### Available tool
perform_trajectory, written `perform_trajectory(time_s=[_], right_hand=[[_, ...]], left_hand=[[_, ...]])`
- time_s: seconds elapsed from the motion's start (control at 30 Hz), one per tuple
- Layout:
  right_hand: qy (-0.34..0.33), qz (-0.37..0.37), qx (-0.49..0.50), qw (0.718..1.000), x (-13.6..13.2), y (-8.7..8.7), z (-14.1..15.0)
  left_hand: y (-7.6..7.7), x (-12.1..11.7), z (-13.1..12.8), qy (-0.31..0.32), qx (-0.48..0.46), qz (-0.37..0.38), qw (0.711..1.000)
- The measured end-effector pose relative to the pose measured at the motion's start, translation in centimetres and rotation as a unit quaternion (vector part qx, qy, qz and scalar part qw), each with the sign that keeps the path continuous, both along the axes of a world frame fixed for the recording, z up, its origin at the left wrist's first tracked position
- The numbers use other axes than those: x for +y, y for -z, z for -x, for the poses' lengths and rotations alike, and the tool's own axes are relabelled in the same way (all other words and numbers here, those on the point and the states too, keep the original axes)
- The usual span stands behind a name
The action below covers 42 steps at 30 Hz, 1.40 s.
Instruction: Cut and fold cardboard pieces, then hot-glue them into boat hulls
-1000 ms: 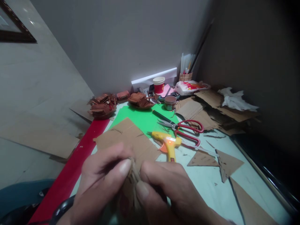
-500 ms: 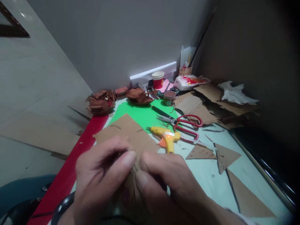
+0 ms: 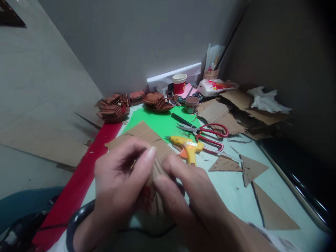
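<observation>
Between my two hands is a brown piece of cardboard (image 3: pixel 157 171), its ridged edge pointing up and its lower part in shadow. My left hand (image 3: pixel 123 175) pinches it with thumb and forefinger from the left. From the right, my right hand (image 3: pixel 183 182) grips it with thumb and bent fingers. A flat cardboard sheet (image 3: pixel 144 133) lies just beyond the hands, partly over a green sheet (image 3: pixel 165 120). A yellow hot glue gun (image 3: pixel 187 145) rests to the right of that sheet, and red-handled scissors (image 3: pixel 207 131) lie behind it.
Cardboard triangles (image 3: pixel 273 210) and scraps lie at right, beside a shiny black object (image 3: pixel 294 175). Brown cardboard models (image 3: pixel 112 108) stand at the back left. Red paper cups (image 3: pixel 179 84), a small tub (image 3: pixel 191 104) and piled cardboard (image 3: pixel 238 99) line the wall.
Both hands have shifted slightly up and the left one a little right, still holding the cardboard piece, whose ridged edge shows more clearly. The camera view has tilted slightly.
</observation>
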State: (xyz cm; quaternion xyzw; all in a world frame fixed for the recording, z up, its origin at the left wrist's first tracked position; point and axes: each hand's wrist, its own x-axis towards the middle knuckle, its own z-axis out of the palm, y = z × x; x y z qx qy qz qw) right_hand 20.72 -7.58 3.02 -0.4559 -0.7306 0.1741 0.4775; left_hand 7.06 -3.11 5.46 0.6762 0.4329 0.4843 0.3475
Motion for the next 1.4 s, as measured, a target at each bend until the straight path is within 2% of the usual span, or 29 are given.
perform_trajectory(time_s=[0.07,0.2,0.3,0.43,0.57,0.73,0.97,1.13,1.23,1.33,1.4], right_hand=[[-0.02,0.01,0.021,1.0,0.1,-0.2,-0.1],[-0.049,0.152,0.053,0.986,-0.2,-0.1,-0.6],[-0.059,0.188,0.062,0.978,-0.8,0.3,-0.8],[-0.043,0.185,0.042,0.981,-1.3,0.6,-0.7],[-0.036,0.145,0.024,0.989,-1.2,0.6,0.0],[0.002,0.084,0.048,0.995,-0.7,1.5,1.0],[0.005,0.061,0.051,0.997,-0.6,2.1,1.2],[-0.01,0.074,0.053,0.996,-0.6,1.6,0.9],[-0.031,0.104,0.041,0.993,-0.7,1.2,0.6],[-0.04,0.1,0.035,0.994,-0.7,0.8,0.4],[-0.045,0.099,0.034,0.993,-0.7,0.7,0.3]], left_hand=[[0.2,0.3,0.2,0.023,-0.003,-0.006,1.0],[0.4,0.8,0.4,0.051,0.012,-0.006,0.999],[0.4,0.8,0.4,0.053,0.013,-0.015,0.998],[0.3,0.6,0.2,0.049,0.021,-0.036,0.998],[0.4,0.6,0.1,0.044,0.031,-0.046,0.997],[0.5,0.6,0.1,0.045,0.027,-0.037,0.998],[0.4,0.3,0.1,0.038,0.003,-0.002,0.999],[0.1,0.1,0.2,0.072,-0.048,0.037,0.996],[0.2,0.3,0.1,0.082,-0.126,0.042,0.988],[0.4,0.5,-0.1,0.08,-0.225,0.055,0.97],[0.3,0.5,-0.2,0.097,-0.24,0.067,0.964]])
